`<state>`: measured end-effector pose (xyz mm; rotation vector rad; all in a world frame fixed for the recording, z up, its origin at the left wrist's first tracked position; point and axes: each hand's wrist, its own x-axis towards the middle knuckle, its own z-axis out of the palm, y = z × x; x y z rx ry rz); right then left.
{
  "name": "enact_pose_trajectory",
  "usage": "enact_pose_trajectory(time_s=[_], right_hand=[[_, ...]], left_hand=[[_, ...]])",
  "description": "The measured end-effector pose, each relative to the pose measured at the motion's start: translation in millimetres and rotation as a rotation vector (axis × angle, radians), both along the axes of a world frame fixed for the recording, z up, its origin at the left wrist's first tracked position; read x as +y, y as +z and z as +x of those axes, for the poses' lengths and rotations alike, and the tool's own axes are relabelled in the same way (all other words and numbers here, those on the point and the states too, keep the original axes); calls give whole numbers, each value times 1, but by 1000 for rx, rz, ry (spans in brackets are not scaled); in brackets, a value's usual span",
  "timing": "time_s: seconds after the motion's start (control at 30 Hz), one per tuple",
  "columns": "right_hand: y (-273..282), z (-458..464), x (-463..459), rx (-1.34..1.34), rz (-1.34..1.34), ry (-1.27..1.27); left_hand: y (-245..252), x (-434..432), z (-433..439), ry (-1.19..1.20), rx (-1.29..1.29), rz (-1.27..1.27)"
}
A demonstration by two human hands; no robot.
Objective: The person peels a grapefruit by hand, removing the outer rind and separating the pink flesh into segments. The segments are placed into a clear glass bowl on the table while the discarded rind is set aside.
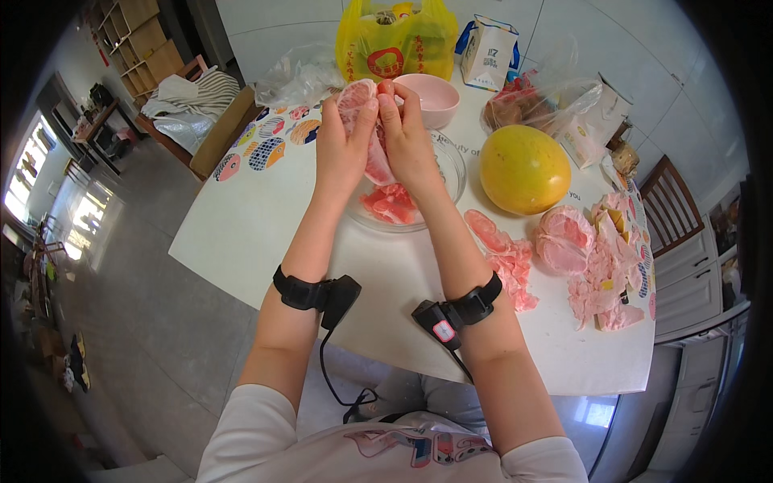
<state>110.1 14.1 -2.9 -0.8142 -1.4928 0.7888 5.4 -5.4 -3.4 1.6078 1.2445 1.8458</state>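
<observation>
My left hand [345, 136] and my right hand [407, 133] grip a pink-fleshed pomelo piece [378, 160] between them, above a clear glass bowl [459, 172]. Peeled pomelo flesh [389, 204] lies in that bowl. Just behind it is a pink bowl [438, 99]. To the right sits a whole yellow pomelo [525, 170]. A peeled pomelo portion [565, 240] rests in front of it, between a pile of pink membrane [513, 271] and a heap of pale peel scraps [604, 290].
At the back of the white table [241, 241] stand a yellow plastic bag [395, 45], a white carton [490, 51] and clear plastic bags [299, 75]. A plastic bag of produce [519, 105] is at the right rear. Chairs stand left [223, 133] and right [671, 205].
</observation>
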Motion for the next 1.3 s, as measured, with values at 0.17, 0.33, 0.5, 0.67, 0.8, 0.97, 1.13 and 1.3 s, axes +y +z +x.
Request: enact_pose_trajectory(time_s=[0.17, 0.33, 0.5, 0.67, 0.8, 0.97, 1.13, 1.3], right_hand=[[5, 7, -4, -260, 143, -190], [7, 14, -2, -360, 168, -233], [6, 21, 2, -244, 186, -136], [3, 27, 6, -194, 163, -76], [-3, 29, 13, -118, 140, -20], [-7, 30, 20, -7, 137, 50], [-3, 29, 12, -112, 13, 9], [-4, 13, 8, -139, 50, -83]], left_hand=[[1, -2, 0, -17, 34, -14], [0, -1, 0, -49, 8, -33], [-3, 2, 1, -76, -24, 28], [-2, 1, 4, -117, -87, 28], [1, -1, 5, -157, -156, -4], [0, -2, 8, -199, -259, -34], [-2, 0, 8, -94, -101, -36], [-3, -5, 13, 116, 136, -53]])
